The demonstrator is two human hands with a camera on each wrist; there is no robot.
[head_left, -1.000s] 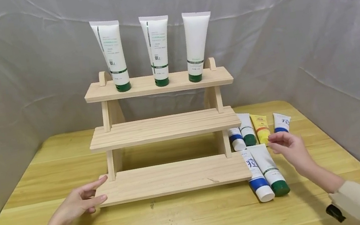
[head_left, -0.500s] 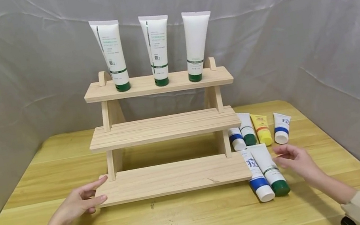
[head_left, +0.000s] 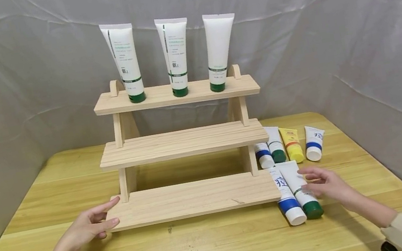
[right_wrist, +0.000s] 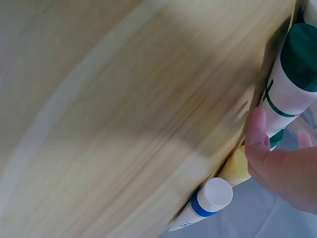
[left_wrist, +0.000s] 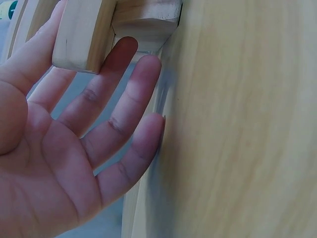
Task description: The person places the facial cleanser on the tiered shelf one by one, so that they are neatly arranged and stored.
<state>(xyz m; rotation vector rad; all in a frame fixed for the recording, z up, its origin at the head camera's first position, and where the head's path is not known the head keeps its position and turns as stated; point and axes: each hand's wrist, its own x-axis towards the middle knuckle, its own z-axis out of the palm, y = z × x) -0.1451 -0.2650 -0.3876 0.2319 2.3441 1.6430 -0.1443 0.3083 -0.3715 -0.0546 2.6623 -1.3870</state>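
Note:
My left hand (head_left: pixel 85 226) holds the left end of the bottom board of a three-tier wooden display rack (head_left: pixel 193 198). In the left wrist view, the board's end (left_wrist: pixel 81 39) sits between the thumb and the loosely bent fingers. My right hand (head_left: pixel 326 184) reaches over a white tube with a green cap (head_left: pixel 296 180), which lies on the table. Its thumb and fingers are spread at the tube; whether they press on it is unclear. A white tube with a blue band (head_left: pixel 289 204) lies alongside, partly under the board's end.
Three white, green-capped tubes stand upright on the top tier, including a middle one (head_left: pixel 174 54). Behind the right hand lie a yellow tube (head_left: pixel 292 145), a small blue-banded tube (head_left: pixel 314 141) and others beside the rack. Grey cloth (head_left: pixel 372 46) surrounds the table.
My right hand has come back from near the yellow tube towards me, then moved left over the green-capped tube. The left hand keeps its place at the rack.

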